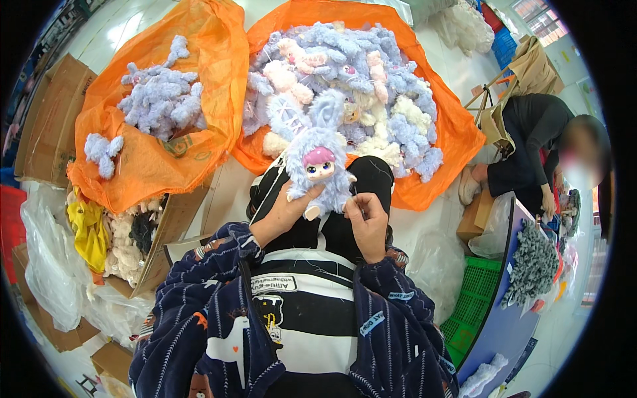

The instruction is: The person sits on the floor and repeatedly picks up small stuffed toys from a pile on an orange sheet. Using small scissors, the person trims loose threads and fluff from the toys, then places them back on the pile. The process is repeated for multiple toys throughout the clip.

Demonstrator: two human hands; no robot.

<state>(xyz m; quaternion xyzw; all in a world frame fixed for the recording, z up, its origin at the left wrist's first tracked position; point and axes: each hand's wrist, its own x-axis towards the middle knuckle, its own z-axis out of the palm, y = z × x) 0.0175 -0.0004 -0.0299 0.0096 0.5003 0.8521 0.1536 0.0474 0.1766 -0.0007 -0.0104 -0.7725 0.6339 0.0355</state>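
My left hand [285,215] is closed around the lower body of a fluffy lavender plush doll [308,166] with long rabbit ears, a pink fringe and a smooth molded face. The doll stands upright above my lap, its face turned toward me. By the doll's foot on the right, my right hand [367,222] has its thumb and fingers pinched together. What lies between those fingertips is too small to tell. Just beyond the doll, a large heap of lavender, cream and pink plush dolls [405,139] rests on an orange woven sack [458,142].
At left, another orange sack [99,172] carries more lavender plush [159,99]. Below it, a cardboard box [179,225] contains yellow cloth [87,225] and cream plush. On the right are a green crate [471,298], a blue table [507,331] and a bent-over person in dark clothes [531,132].
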